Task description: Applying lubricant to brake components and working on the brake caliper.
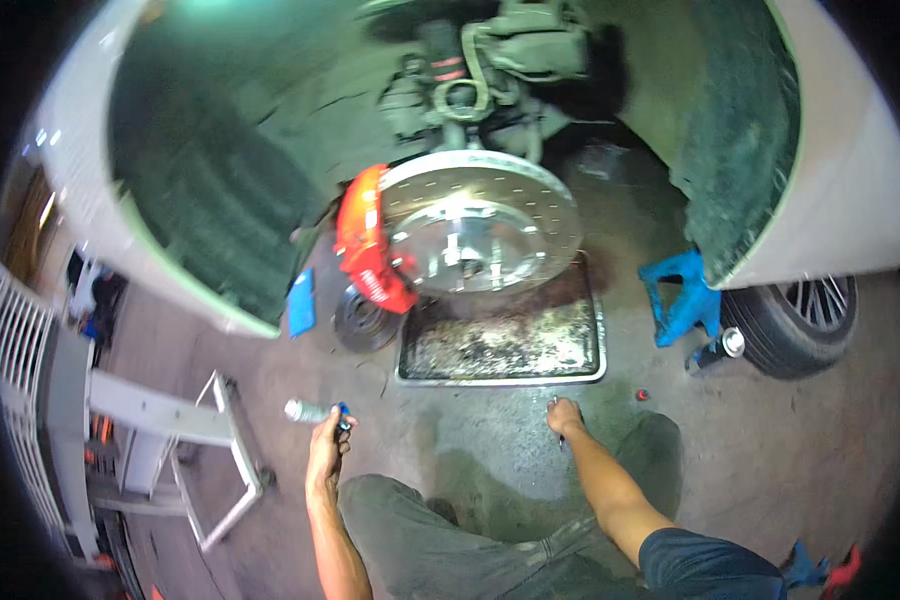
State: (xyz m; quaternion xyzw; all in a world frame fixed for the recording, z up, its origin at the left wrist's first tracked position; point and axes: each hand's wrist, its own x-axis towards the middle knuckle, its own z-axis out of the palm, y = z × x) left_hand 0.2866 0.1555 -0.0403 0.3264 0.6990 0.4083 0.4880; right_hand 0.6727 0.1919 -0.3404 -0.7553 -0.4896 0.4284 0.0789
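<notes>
My left hand (326,445) grips a small white-and-silver can with a blue top (305,410), held sideways. My right hand (565,418) is closed on a slim metal tool (561,440), partly hidden by my fingers. It is just below a dark, stained drip tray (500,375) on the floor. Above the tray is a shiny slotted brake disc (525,190) with a bright red caliper (363,215) on its left side. Behind these, suspension parts (515,50) show inside the open wheel arch.
Pale body panels (830,160) flank the arch. On the floor are a worn disc (355,325), a blue pad (300,300), a blue stand (675,300), a tyre (790,340), a dark can (705,358) and a red cap (642,395). A white metal frame (160,410) stands left.
</notes>
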